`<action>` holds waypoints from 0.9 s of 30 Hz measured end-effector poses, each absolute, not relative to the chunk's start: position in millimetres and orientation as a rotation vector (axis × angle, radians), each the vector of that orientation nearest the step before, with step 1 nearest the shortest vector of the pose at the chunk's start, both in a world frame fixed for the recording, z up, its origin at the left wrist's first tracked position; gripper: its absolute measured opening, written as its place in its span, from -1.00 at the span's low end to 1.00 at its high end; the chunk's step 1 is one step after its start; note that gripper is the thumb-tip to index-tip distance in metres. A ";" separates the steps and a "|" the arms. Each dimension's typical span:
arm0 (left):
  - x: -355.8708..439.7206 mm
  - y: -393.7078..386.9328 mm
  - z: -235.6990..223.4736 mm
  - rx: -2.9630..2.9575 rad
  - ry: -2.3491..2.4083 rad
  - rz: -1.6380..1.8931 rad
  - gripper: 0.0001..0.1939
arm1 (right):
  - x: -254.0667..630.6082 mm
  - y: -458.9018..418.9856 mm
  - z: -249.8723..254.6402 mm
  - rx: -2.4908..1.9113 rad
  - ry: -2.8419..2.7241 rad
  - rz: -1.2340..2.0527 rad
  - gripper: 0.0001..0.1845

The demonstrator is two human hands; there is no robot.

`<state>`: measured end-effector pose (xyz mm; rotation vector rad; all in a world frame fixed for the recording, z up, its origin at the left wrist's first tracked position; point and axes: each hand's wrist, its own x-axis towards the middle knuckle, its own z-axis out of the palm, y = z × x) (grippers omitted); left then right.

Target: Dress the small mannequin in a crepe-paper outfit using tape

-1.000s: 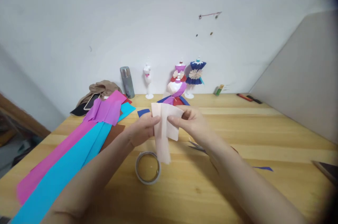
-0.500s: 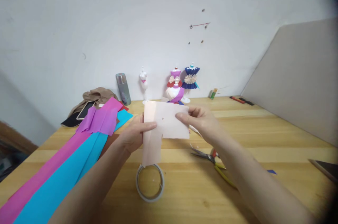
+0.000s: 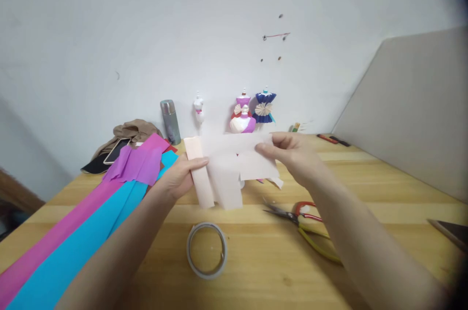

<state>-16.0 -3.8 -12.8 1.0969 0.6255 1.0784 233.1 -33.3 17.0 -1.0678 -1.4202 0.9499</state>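
Observation:
Both hands stretch a pale cream sheet of paper (image 3: 224,164) above the table, its lower edge cut in steps and partly folded. My left hand (image 3: 183,173) pinches the folded left end, thumb on the front. At the right end, my right hand (image 3: 288,154) grips the sheet between thumb and fingers. Below the paper lies a roll of tape (image 3: 207,276) on its side. Scissors (image 3: 292,217) with a red and a yellow handle rest by my right forearm, their blades apart. Behind the sheet stands a small mannequin (image 3: 241,124) in white and purple, its base hidden.
Pink, purple and blue paper (image 3: 80,246) covers the left side. Behind it are a brown cloth (image 3: 137,128), a phone (image 3: 117,151) and a flask (image 3: 170,122). More mannequins, one in dark blue (image 3: 265,105), stand along the wall. A dark pointed object (image 3: 448,234) lies far right.
The paper has opened wider as my hands moved apart, the left leftward and the right rightward and up. It now hangs clear of the tape roll, and more of the scissors shows.

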 end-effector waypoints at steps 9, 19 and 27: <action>-22.1 -0.6 -11.4 1.163 0.788 1.133 -0.41 | 253.9 -24.5 14.7 -1.173 -1.448 0.843 -0.77; -25.7 3.0 -11.4 1.192 0.812 1.151 -0.50 | 261.1 -22.4 13.3 -1.156 -1.474 0.790 -0.66; -28.0 8.3 -19.1 1.176 0.757 1.133 -0.50 | 254.4 -25.8 16.1 -1.175 -1.442 0.781 -0.69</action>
